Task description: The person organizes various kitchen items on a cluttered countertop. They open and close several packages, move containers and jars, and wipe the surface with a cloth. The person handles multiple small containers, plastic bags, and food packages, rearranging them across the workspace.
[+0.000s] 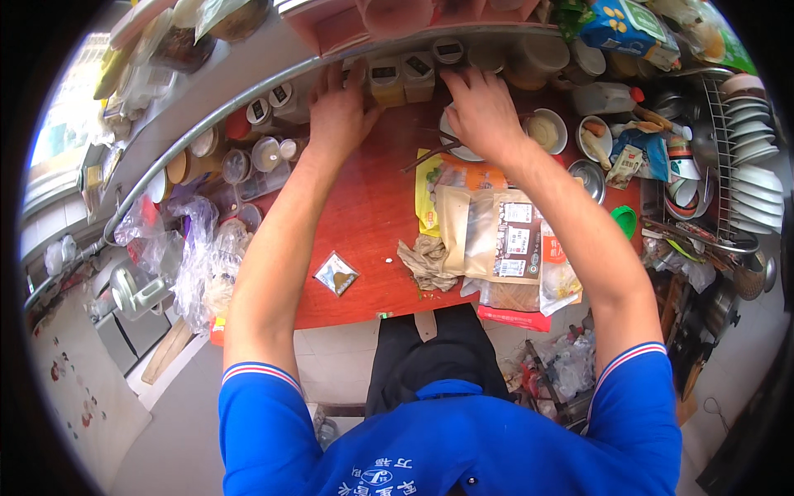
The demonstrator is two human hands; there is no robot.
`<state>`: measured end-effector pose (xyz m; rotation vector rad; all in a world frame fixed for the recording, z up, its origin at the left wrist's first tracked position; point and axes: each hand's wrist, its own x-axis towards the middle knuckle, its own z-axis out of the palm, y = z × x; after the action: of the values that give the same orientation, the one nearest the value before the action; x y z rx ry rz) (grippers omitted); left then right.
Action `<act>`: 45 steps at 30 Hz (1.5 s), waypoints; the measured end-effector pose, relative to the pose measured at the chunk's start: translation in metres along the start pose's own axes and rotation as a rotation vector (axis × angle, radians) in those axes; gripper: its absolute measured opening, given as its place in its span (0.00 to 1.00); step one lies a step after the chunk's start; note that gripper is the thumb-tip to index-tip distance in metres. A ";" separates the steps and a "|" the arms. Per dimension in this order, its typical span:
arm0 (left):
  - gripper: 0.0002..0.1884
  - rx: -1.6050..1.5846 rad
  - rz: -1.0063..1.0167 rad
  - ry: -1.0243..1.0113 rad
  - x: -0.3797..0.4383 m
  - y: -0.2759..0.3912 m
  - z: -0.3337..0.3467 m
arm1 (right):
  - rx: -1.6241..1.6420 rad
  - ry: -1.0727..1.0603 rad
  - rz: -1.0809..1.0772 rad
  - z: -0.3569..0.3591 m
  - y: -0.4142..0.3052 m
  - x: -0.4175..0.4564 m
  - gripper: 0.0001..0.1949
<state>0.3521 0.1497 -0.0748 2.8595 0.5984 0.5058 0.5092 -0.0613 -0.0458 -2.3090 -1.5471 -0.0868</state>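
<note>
My left hand [340, 108] reaches to the back of the red tabletop [360, 204], its fingers over a lidded spice jar [354, 67] in the row there. Whether the fingers grip that jar is hidden. To its right stand two square jars with dark-labelled lids, one holding yellow contents [387, 84], the other pale [417, 79]. My right hand [484, 115] is above a white plate [448, 133], fingers apart and directed at a round-lidded jar [448, 51]. No object shows in its grasp. A dark stick [431, 156] lies across the plate's edge.
Food packets, including a brown paper pouch [481, 235], lie under my right forearm. A small square sachet [336, 273] lies near the front edge. Bowls [546, 130] and a dish rack [713, 155] stand right; plastic bags [195, 266] crowd the left. A metal rail [205, 111] curves above.
</note>
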 end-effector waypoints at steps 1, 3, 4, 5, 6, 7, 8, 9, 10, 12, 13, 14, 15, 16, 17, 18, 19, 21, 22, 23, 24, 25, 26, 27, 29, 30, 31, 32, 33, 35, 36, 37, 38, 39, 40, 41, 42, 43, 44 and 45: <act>0.40 0.006 -0.006 -0.008 0.000 -0.004 0.005 | -0.046 -0.002 -0.020 0.009 0.000 0.015 0.28; 0.39 -0.027 -0.069 -0.029 0.006 -0.005 0.021 | -0.161 0.030 -0.088 0.028 0.003 0.038 0.29; 0.39 -0.050 -0.096 -0.041 0.009 -0.001 0.027 | -0.233 0.062 -0.130 0.039 0.006 0.044 0.28; 0.38 -0.051 -0.119 -0.046 0.009 0.001 0.030 | -0.305 0.095 -0.171 0.049 0.010 0.049 0.27; 0.37 -0.052 -0.145 -0.053 0.009 0.002 0.032 | -0.300 0.050 -0.173 0.054 0.013 0.056 0.25; 0.37 -0.052 -0.171 -0.060 0.010 0.003 0.035 | -0.296 0.005 -0.174 0.058 0.016 0.061 0.23; 0.36 -0.050 -0.176 -0.028 0.009 0.006 0.037 | -0.292 -0.039 -0.174 0.062 0.019 0.065 0.21; 0.36 -0.045 -0.181 0.003 0.008 0.008 0.040 | -0.274 -0.019 -0.198 0.065 0.022 0.066 0.20; 0.35 -0.041 -0.185 0.035 0.008 0.009 0.043 | -0.257 0.002 -0.220 0.067 0.025 0.067 0.19; 0.36 -0.070 -0.235 0.047 0.009 0.012 0.047 | -0.261 0.036 -0.244 0.071 0.029 0.070 0.17; 0.36 -0.086 -0.258 0.053 0.010 0.013 0.048 | -0.282 0.048 -0.247 0.071 0.031 0.073 0.17; 0.36 -0.081 -0.258 0.069 0.012 0.015 0.049 | -0.304 0.061 -0.249 0.072 0.032 0.075 0.17; 0.36 -0.076 -0.252 0.084 0.016 0.016 0.050 | -0.310 0.072 -0.238 0.073 0.035 0.077 0.18; 0.36 -0.071 -0.246 0.100 0.020 0.018 0.051 | -0.316 0.084 -0.226 0.075 0.038 0.079 0.18; 0.36 -0.049 -0.255 0.072 0.022 0.019 0.051 | -0.324 0.096 -0.213 0.075 0.041 0.079 0.18; 0.36 -0.025 -0.269 0.044 0.024 0.018 0.052 | -0.337 0.103 -0.213 0.074 0.040 0.080 0.19; 0.36 -0.001 -0.280 0.016 0.025 0.018 0.053 | -0.352 0.111 -0.213 0.073 0.039 0.079 0.20; 0.35 0.022 -0.261 0.029 0.026 0.015 0.054 | -0.340 0.065 -0.184 0.067 0.036 0.078 0.23; 0.35 0.031 -0.252 0.036 0.027 0.013 0.055 | -0.311 0.013 -0.155 0.062 0.034 0.077 0.26; 0.35 0.030 -0.248 0.034 0.026 0.013 0.057 | -0.283 -0.039 -0.125 0.056 0.034 0.075 0.28; 0.34 0.029 -0.244 0.033 0.027 0.014 0.055 | -0.241 -0.007 -0.146 0.047 0.035 0.072 0.30; 0.34 0.033 -0.247 0.032 0.025 0.011 0.054 | -0.194 0.025 -0.172 0.040 0.036 0.067 0.32; 0.34 0.021 -0.241 0.015 0.024 0.007 0.053 | -0.145 0.056 -0.199 0.032 0.036 0.061 0.35; 0.33 0.007 -0.231 -0.001 0.021 0.002 0.053 | -0.179 0.025 -0.181 0.022 0.037 0.052 0.36; 0.33 -0.017 -0.221 -0.014 0.017 -0.006 0.050 | -0.244 -0.035 -0.148 0.005 0.046 0.038 0.38; 0.33 -0.034 -0.209 -0.013 0.015 -0.006 0.048 | -0.282 -0.071 -0.126 0.002 0.054 0.033 0.38; 0.33 -0.050 -0.199 -0.012 0.014 -0.007 0.046 | -0.319 -0.107 -0.104 0.003 0.062 0.028 0.38; 0.33 -0.083 -0.213 -0.015 0.013 -0.008 0.044 | -0.354 -0.143 -0.084 0.006 0.069 0.024 0.39; 0.32 -0.115 -0.222 -0.019 0.014 -0.009 0.041 | -0.381 -0.123 -0.076 0.011 0.078 0.023 0.39; 0.33 -0.153 -0.226 -0.004 0.014 -0.007 0.037 | -0.430 -0.085 -0.061 0.024 0.092 0.023 0.39; 0.34 -0.155 -0.228 0.015 0.012 -0.007 0.034 | -0.406 -0.097 -0.059 0.023 0.087 0.027 0.39; 0.35 -0.159 -0.230 0.034 0.010 -0.006 0.031 | -0.383 -0.110 -0.055 0.022 0.084 0.032 0.39; 0.35 -0.161 -0.240 0.007 0.011 -0.006 0.029 | -0.361 -0.123 -0.051 0.021 0.080 0.037 0.39; 0.36 -0.163 -0.252 -0.016 0.010 -0.006 0.028 | -0.355 -0.137 -0.068 0.019 0.075 0.043 0.39; 0.36 -0.166 -0.265 -0.040 0.009 -0.006 0.027 | -0.350 -0.152 -0.084 0.017 0.068 0.048 0.38; 0.36 -0.158 -0.241 -0.028 0.009 -0.011 0.029 | -0.345 -0.167 -0.100 0.016 0.063 0.050 0.38; 0.35 -0.153 -0.212 -0.011 0.011 -0.016 0.031 | -0.321 -0.160 -0.116 0.019 0.065 0.051 0.37; 0.35 -0.148 -0.183 0.005 0.013 -0.021 0.035 | -0.296 -0.154 -0.133 0.024 0.069 0.053 0.36; 0.35 -0.138 -0.176 0.018 0.015 -0.022 0.040 | -0.272 -0.147 -0.150 0.028 0.071 0.057 0.36; 0.36 -0.122 -0.172 0.027 0.016 -0.021 0.043 | -0.291 -0.130 -0.157 0.032 0.070 0.061 0.35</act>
<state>0.3741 0.1717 -0.1149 2.6604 0.7811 0.5342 0.5923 -0.0206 -0.0787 -2.4476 -1.8907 -0.2185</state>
